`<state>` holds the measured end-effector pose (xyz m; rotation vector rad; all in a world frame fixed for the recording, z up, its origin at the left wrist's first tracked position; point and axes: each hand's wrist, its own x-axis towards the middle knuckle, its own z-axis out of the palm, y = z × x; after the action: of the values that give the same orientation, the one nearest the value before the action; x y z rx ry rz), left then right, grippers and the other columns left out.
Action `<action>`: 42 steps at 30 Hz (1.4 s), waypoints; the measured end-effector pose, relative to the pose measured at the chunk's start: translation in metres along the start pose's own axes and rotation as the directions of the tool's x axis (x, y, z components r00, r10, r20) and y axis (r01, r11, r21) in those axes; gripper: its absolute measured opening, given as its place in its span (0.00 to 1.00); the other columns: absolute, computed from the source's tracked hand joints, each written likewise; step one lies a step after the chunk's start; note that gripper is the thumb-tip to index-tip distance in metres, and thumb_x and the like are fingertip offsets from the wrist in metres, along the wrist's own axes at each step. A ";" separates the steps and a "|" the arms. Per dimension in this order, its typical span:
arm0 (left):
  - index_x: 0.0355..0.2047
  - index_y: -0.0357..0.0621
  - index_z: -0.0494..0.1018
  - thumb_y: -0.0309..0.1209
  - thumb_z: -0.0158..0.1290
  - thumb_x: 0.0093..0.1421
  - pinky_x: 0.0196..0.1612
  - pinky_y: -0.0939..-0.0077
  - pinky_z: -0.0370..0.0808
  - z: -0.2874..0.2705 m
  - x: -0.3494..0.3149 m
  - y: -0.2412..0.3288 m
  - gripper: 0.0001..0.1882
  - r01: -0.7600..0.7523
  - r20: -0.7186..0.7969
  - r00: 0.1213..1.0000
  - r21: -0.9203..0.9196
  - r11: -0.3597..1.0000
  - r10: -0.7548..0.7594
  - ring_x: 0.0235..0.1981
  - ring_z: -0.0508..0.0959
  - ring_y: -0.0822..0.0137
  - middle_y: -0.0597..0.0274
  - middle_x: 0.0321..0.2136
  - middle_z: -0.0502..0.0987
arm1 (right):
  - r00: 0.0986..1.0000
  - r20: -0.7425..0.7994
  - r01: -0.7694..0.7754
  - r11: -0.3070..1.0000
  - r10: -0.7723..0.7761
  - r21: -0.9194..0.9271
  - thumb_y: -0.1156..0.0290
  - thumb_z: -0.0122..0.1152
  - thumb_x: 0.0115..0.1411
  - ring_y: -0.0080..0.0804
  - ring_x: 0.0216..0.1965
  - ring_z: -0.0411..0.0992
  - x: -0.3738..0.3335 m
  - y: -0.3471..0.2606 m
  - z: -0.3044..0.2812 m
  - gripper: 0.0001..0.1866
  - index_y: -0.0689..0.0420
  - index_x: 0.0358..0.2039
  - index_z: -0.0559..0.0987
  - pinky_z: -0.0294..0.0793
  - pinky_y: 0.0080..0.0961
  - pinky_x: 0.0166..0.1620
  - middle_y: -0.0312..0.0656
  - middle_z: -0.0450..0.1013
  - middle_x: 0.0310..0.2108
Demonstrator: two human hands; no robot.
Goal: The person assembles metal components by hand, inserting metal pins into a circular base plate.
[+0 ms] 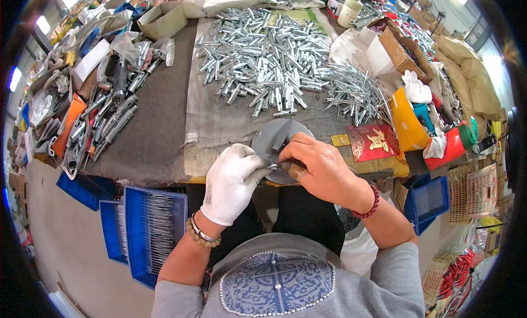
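Observation:
My left hand [231, 178], in a white glove with greyed fingertips, is closed in a pinch on a small shiny metal part [273, 167]. Close against it, my right hand [324, 167] is bare, its fingers curled, with a brown wrap around the thumb. What the right fingers hold, if anything, is hidden. Both hands meet over a round grey plate [263, 135] at the table's front edge. A dark upright metal piece [282, 134] stands on that plate, partly behind my right fingers.
A large heap of silvery metal tubes [269, 54] covers the table's far middle, with thin pins [357, 93] to its right. A red envelope [373, 143] and yellow box [408, 120] lie right. Tools [115, 115] crowd the left. Blue bins [129, 224] stand below.

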<state>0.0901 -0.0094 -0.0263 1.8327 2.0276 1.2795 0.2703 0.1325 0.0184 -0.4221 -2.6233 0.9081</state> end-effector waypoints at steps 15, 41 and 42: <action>0.35 0.46 0.84 0.27 0.70 0.53 0.44 0.60 0.78 0.001 -0.001 -0.002 0.09 -0.014 -0.009 1.000 0.023 1.000 0.014 0.40 0.80 0.53 0.58 0.35 0.79 | 0.985 0.035 0.168 0.893 -0.169 -0.417 0.76 0.62 0.57 0.44 0.42 0.76 0.002 -0.020 0.010 0.05 0.58 0.35 0.77 0.80 0.37 0.43 0.44 0.70 0.40; 0.36 0.42 0.85 0.27 0.70 0.54 0.46 0.60 0.78 -0.002 0.002 -0.003 0.09 0.033 0.045 0.998 -0.050 0.998 -0.031 0.40 0.81 0.53 0.56 0.34 0.80 | 0.921 -0.384 -0.067 0.944 -0.066 -0.323 0.88 0.65 0.50 0.49 0.43 0.78 -0.058 -0.015 -0.009 0.30 0.59 0.56 0.82 0.80 0.41 0.47 0.48 0.76 0.43; 0.36 0.42 0.85 0.26 0.70 0.54 0.46 0.60 0.78 -0.001 0.002 -0.003 0.09 0.041 0.051 0.998 -0.041 0.998 -0.039 0.40 0.81 0.53 0.56 0.34 0.80 | 0.916 -0.396 -0.066 0.955 -0.056 -0.288 0.88 0.65 0.50 0.49 0.42 0.78 -0.059 -0.017 -0.008 0.30 0.59 0.55 0.83 0.81 0.41 0.46 0.48 0.76 0.43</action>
<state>0.0863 -0.0078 -0.0264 1.7791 1.9857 1.2430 0.3241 0.1022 0.0227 -0.6177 -2.3706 0.3700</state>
